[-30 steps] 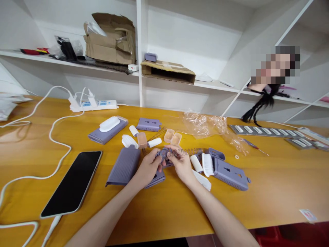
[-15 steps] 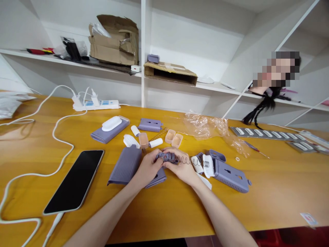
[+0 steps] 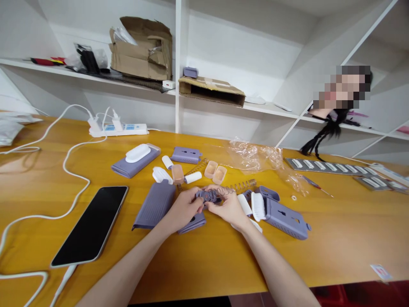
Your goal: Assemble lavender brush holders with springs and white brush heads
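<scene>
Between my hands is a small purple plastic part (image 3: 207,195), and a long metal coil spring (image 3: 240,186) sticks out from it to the right. My left hand (image 3: 187,209) is closed on the part from the left side. My right hand (image 3: 229,208) pinches it from the right, with the spring passing over its fingers. Beneath and beside my left hand lie a ribbed purple cover (image 3: 155,204) and another purple piece (image 3: 193,224). Just right of my right hand are a white bristled brush head (image 3: 258,206), a white cylinder (image 3: 244,205) and a purple housing (image 3: 287,218) with cut-outs.
A phone (image 3: 91,226) on a white cable lies at left. Farther back are peach cups (image 3: 220,175), white cylinders (image 3: 193,177), a second spring (image 3: 196,168), purple cases (image 3: 136,162) and clear plastic wrap (image 3: 252,157). A screwdriver (image 3: 315,184) is at right; a power strip (image 3: 134,129) stands by the shelf.
The spring's free end has swung up and away from me, now pointing above the brush head instead of across it. Both hands keep hold of the purple part in nearly the same place.
</scene>
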### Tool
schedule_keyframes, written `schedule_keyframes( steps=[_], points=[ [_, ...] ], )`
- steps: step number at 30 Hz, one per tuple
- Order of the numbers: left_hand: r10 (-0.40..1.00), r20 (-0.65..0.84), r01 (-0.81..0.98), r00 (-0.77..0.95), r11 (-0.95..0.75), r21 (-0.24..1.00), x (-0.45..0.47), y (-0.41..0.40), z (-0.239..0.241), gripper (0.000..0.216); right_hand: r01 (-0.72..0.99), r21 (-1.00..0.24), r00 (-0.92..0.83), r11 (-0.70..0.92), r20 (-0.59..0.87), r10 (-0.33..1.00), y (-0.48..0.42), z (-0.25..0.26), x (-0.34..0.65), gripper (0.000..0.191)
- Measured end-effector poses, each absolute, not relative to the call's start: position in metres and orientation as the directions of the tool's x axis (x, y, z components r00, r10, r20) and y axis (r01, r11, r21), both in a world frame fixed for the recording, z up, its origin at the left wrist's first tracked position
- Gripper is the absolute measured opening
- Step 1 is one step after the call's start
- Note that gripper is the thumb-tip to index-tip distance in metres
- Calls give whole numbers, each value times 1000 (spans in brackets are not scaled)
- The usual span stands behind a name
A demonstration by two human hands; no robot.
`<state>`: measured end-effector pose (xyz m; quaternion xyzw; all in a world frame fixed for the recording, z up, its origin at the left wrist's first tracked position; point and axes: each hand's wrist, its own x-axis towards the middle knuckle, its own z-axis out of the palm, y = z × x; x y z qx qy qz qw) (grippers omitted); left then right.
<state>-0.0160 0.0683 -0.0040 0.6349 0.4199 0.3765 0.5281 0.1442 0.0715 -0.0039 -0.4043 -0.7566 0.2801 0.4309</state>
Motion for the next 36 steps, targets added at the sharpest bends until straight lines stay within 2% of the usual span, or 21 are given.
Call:
schedule_keyframes(
  steps=[4, 13, 18, 24, 36],
  points=[
    [934, 114, 228, 339, -199, 953, -17, 68, -1, 15, 424, -712, -302, 560, 472, 828, 70, 1, 142, 26],
    [932, 54, 120, 359, -103, 987, -15, 68, -3, 16, 497, -668, -286, 554, 476, 832, 66, 9, 138, 22],
    [932, 121, 211, 342, -201, 957, -13, 66, -2, 16, 511, -664, -302, 546, 456, 837, 66, 11, 139, 21],
    [941, 175, 276, 289, -257, 926, -14, 65, 1, 16, 488, -660, -285, 571, 498, 819, 66, 9, 138, 25],
    [947, 198, 191, 251, -249, 950, -15, 66, 1, 11, 546, -643, -264, 537, 477, 838, 60, 9, 135, 29]
  ],
)
